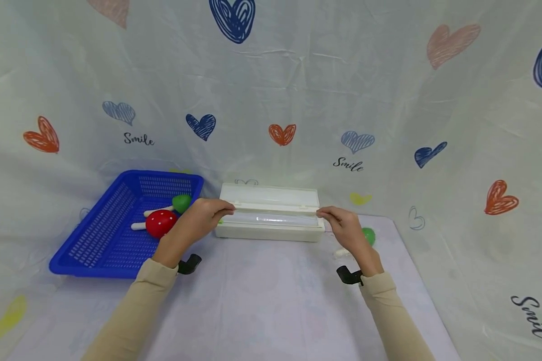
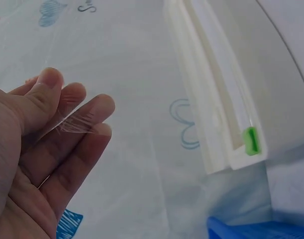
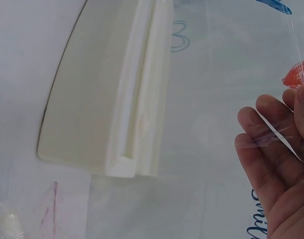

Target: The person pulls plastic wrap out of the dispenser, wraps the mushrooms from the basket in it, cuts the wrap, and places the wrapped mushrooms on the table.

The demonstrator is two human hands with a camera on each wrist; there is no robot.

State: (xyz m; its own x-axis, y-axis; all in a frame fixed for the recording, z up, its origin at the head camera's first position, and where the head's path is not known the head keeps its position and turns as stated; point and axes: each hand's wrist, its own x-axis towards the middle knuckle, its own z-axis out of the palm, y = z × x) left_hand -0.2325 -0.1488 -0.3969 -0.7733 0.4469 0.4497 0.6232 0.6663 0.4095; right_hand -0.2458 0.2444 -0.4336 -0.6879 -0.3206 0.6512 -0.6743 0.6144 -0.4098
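A white cling film dispenser (image 1: 271, 233) sits at the back of the table with its lid (image 1: 271, 194) raised. My left hand (image 1: 202, 216) pinches a corner of clear cling film (image 2: 79, 123) between thumb and fingers, above the box's left end. Over the right end, my right hand (image 1: 346, 228) pinches the film's other side, and a taut strand (image 3: 297, 47) runs up from its thumb. Both hands are raised off the box in the wrist views. A green slider (image 2: 251, 141) shows at the left end of the dispenser.
To the left stands a blue basket (image 1: 95, 273) with a red white-dotted toy (image 1: 160, 223) and a green-topped toy (image 1: 181, 202). A green-topped item (image 1: 369, 235) lies partly behind my right wrist. A heart-printed sheet (image 1: 298, 90) hangs close behind the dispenser.
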